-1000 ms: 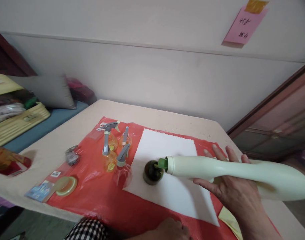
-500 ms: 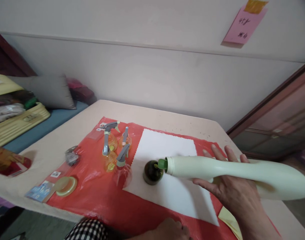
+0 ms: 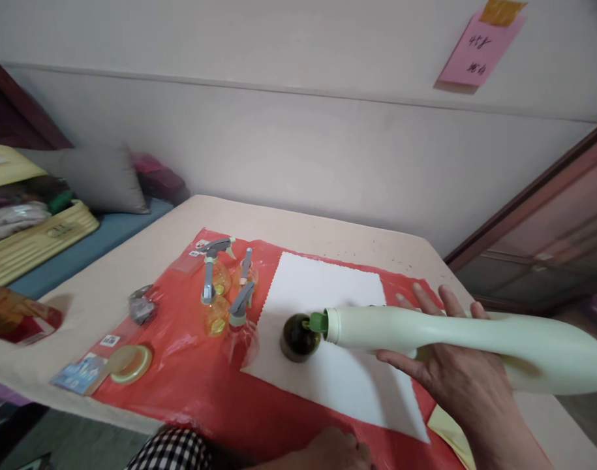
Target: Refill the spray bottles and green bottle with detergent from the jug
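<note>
My right hand [image 3: 455,372] supports a large pale green jug [image 3: 455,333] from below, with its fingers around the body. The jug lies almost level, and its green spout [image 3: 319,322] reaches the mouth of a small round dark bottle [image 3: 298,343]. A yellowish-green bit shows between spout and bottle; whether liquid flows there I cannot tell. The dark bottle stands upright on a white scallop-edged sheet [image 3: 327,281]. Low in the view, my left hand [image 3: 335,450] rests closed near the table's front edge, partly cut off by the frame, apart from the bottles.
Several spray bottles with grey trigger heads [image 3: 242,303] stand left of the sheet on red plastic [image 3: 190,365]. A round lid [image 3: 132,362], a blue-white packet [image 3: 80,375] and a crumpled clear piece [image 3: 141,307] lie farther left. A yellow cloth [image 3: 449,431] is at lower right.
Almost nothing differs. The view has shifted very slightly; jug, dark bottle and both hands keep their positions relative to each other.
</note>
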Motion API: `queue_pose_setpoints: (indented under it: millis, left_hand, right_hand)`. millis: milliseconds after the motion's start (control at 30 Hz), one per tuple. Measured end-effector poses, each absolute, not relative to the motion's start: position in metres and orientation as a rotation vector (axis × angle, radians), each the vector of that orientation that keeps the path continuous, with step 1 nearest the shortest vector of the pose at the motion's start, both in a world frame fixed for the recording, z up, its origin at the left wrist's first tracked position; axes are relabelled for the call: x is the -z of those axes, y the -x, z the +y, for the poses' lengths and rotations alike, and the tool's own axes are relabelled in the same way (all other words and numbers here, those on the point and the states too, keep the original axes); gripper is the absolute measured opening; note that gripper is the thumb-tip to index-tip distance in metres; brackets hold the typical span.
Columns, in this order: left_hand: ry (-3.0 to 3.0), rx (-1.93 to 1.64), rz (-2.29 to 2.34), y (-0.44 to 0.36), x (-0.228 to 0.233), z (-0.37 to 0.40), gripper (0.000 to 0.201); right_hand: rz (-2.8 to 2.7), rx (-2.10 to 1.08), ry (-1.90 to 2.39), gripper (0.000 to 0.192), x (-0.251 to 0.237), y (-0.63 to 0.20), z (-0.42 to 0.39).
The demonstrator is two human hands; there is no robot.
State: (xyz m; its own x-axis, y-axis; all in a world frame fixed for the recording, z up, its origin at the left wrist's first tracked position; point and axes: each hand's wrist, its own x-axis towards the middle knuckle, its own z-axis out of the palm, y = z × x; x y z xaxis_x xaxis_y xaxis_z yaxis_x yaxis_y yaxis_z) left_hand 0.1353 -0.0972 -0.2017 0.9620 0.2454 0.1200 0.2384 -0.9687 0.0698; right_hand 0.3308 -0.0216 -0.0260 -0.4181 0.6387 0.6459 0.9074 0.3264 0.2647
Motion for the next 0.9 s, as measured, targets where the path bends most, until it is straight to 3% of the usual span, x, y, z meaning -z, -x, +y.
queue_pose_setpoints:
  millis: [533, 900]
  left_hand:
    - [-2.958, -0.117, 0.391, -0.1352, 0.1976, -0.0951, 0.015]
    - [-3.040, -0.243, 0.409, -0.1346, 0.2029, -0.0954, 0.023]
  right_hand:
    - [-2.179, 0.853, 1.370, 0.092, 0.0235, -0.3287, -0.0208]
    - [-2.157, 0.825, 1.385, 0.093, 0.0205, -0.3272, -0.0214]
